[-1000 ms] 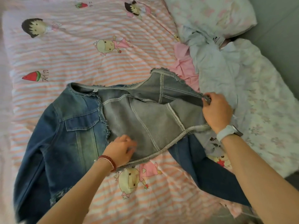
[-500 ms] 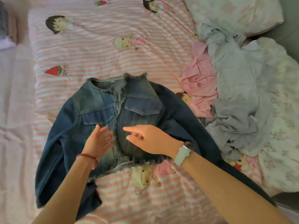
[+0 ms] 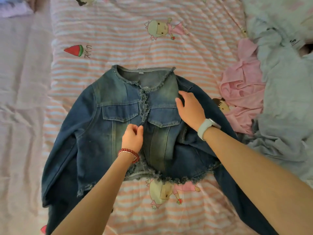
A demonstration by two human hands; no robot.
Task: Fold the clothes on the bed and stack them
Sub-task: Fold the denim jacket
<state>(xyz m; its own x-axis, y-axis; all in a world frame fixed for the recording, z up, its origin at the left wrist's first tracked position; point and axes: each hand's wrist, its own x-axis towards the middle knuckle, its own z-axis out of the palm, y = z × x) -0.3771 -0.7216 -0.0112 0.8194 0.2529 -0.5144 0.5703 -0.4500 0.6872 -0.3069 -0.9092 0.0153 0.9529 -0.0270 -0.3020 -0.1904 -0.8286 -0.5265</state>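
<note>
A blue denim jacket (image 3: 115, 133) with frayed edges lies front up in the middle of the bed, both front panels closed and the sleeves spread out to the sides. My left hand (image 3: 133, 138), with a red bead bracelet on the wrist, pinches the frayed front edge near the jacket's middle. With its fingers spread, my right hand (image 3: 190, 109) rests on the right chest panel, near the shoulder. A white watch sits on that wrist. My right forearm hides part of the right sleeve.
A crumpled pink garment (image 3: 242, 92) and a heap of pale grey-blue clothes (image 3: 284, 99) lie to the right of the jacket. The striped cartoon cover (image 3: 135, 39) stretches beyond the collar. A plain pink sheet (image 3: 22, 99) runs along the left.
The right front panel, held open inside out a second ago, now lies closed over the jacket. My right hand has moved up to the shoulder area, and my left hand to the centre edge.
</note>
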